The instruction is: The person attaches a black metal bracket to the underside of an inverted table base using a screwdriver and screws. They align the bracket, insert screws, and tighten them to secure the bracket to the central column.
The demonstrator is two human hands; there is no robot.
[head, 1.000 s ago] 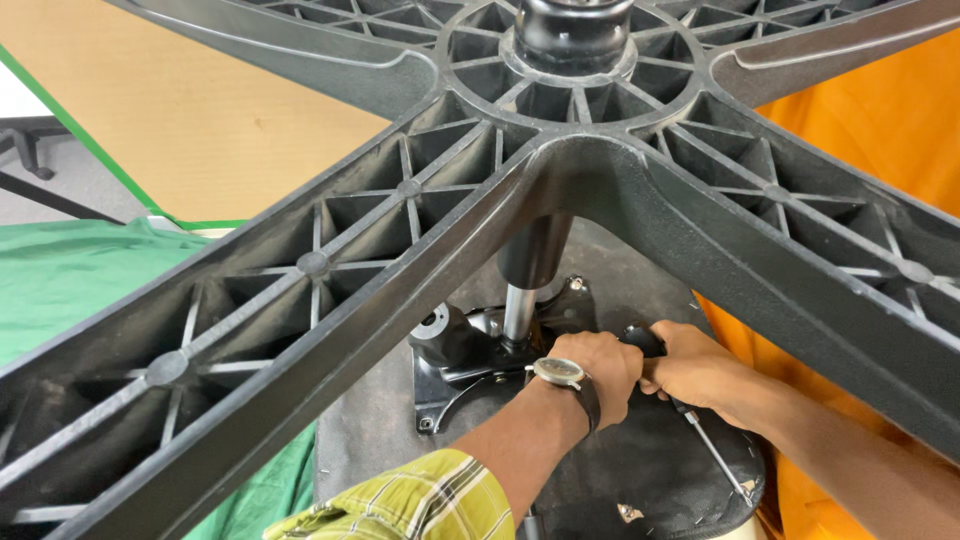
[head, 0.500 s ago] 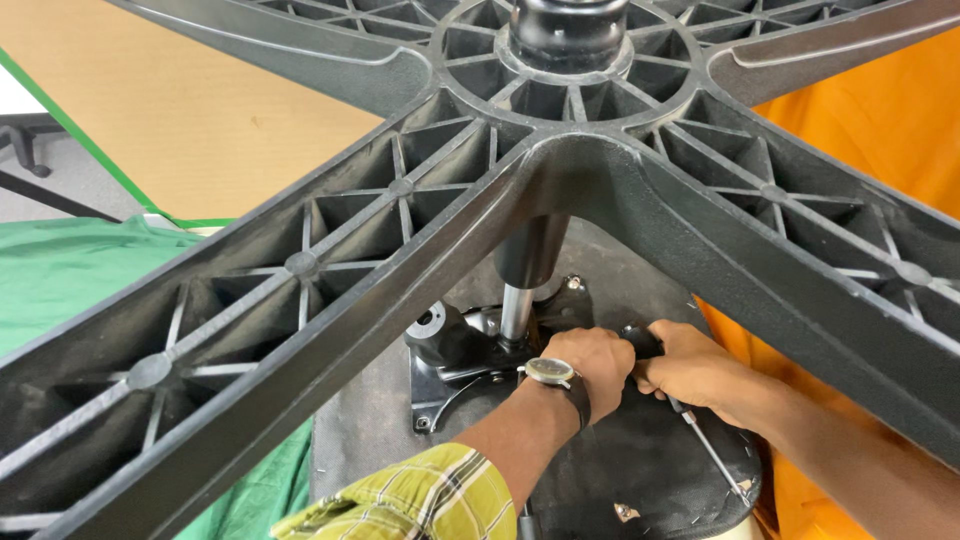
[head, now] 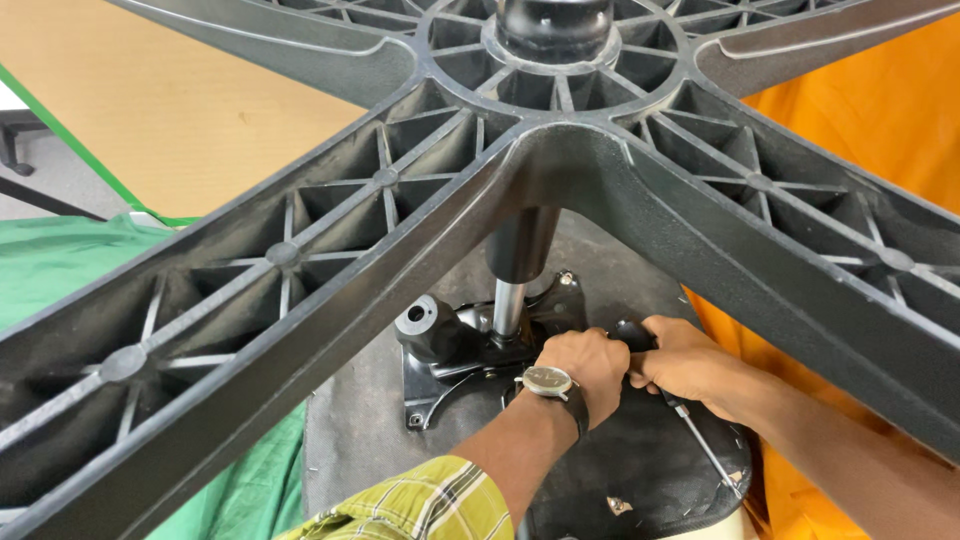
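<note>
Down beneath the star base (head: 300, 300), left hand (head: 590, 365) and right hand (head: 690, 365) both clench the black lever handle (head: 630, 333) beside the seat mechanism plate (head: 450, 375), mid-adjustment; firm, steady force seems needed.

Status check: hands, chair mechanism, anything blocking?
Left hand and right hand both gripping the black lever beside the seat mechanism plate. Chair upside down; star base overhangs, crowding the view.

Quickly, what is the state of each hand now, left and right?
Left hand: closed, fingers curled on the black lever of the chair mechanism.
Right hand: closed, gripping the same lever from the other side.
</note>
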